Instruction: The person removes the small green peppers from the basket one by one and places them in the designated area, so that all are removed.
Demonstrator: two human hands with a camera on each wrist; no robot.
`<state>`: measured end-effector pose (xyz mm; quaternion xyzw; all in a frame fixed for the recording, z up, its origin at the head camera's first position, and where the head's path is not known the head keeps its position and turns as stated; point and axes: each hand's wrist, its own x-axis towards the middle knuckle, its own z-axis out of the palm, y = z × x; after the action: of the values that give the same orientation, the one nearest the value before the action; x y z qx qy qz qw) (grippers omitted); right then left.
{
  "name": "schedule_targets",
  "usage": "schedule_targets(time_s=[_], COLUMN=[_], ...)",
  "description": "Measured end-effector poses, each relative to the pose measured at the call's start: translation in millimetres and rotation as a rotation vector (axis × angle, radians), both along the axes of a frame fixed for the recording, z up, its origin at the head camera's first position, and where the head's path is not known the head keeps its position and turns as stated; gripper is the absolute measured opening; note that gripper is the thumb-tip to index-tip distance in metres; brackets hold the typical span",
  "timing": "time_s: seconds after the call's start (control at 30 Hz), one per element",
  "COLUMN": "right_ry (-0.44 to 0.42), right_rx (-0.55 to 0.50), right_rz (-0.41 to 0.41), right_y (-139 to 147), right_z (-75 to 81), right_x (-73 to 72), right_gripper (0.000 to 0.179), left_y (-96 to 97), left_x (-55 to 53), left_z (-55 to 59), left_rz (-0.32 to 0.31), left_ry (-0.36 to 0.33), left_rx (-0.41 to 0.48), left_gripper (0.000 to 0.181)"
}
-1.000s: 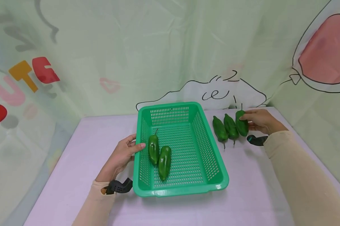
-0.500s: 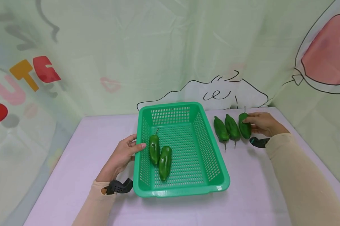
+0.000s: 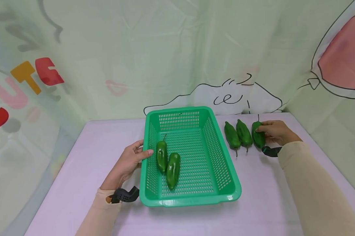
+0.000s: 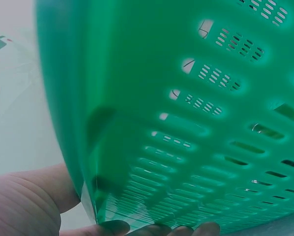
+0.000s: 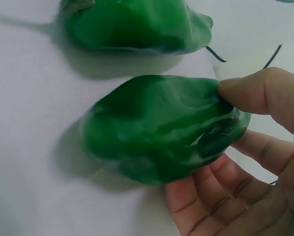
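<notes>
The right grip point(image 3: 276, 131) pinches a held pepper point(image 3: 258, 140) at the far right of the worktop point(image 3: 263, 193), its thumb on one side and its fingers on the other, close to the stem end. That pepper is green, its stem pointing away from the person; whether it touches the surface below I cannot tell. Just left of it lie two more green ones, side by side — the middle pepper point(image 3: 244, 135) and the outer pepper point(image 3: 232, 136), both with stems turned toward the person.

Left of these, in the centre, is a green plastic basket point(image 3: 192, 200) with slotted walls and floor. The left grip point(image 3: 131, 160) is closed around its left edge, thumb over the rim on the inside, the other fingers on the outer side. In the basket's left half are two glossy peppers: the stemmed pepper point(image 3: 161, 157), its stem pointing away, and, right beside it and a little nearer the person, the stout pepper point(image 3: 173, 171).

Both arms are in beige sleeves point(image 3: 316, 183), a black device point(image 3: 125, 195) at each wrist — and behind everything hangs a pale green backdrop point(image 3: 130, 49) printed with coloured letters point(image 3: 49, 72)
</notes>
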<state>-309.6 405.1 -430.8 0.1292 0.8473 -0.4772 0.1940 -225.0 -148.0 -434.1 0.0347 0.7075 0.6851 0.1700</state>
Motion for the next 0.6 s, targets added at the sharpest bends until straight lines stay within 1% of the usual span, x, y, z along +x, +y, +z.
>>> schedule_targets(time_s=[0.17,0.27,0.4,0.6], right_ry=[0.011,0.021,0.036,0.072], right_rx=[0.041,0.06,0.067,0.062], right_rz=[-0.008,-0.02,-0.032,-0.02], right_y=[0,-1,-5,-7], right_z=[-2.4,-3.0,1.1,9.7], right_x=[-0.4,1.8,8.4,15.8], right_gripper=[0.076,0.077,0.082,0.087], left_y=[0.4,1.3,2.1,0.3], left_x=[1.0,1.2,1.1,0.7], left_z=[0.8,0.3,-0.6,0.9], left_rz=[0.0,0.0,0.001,0.006], left_ry=[-0.003,-0.003,-0.004,0.003], left_rx=[0.0,-0.003,-0.009,-0.017], left_gripper=[0.066,0.066,0.066,0.067])
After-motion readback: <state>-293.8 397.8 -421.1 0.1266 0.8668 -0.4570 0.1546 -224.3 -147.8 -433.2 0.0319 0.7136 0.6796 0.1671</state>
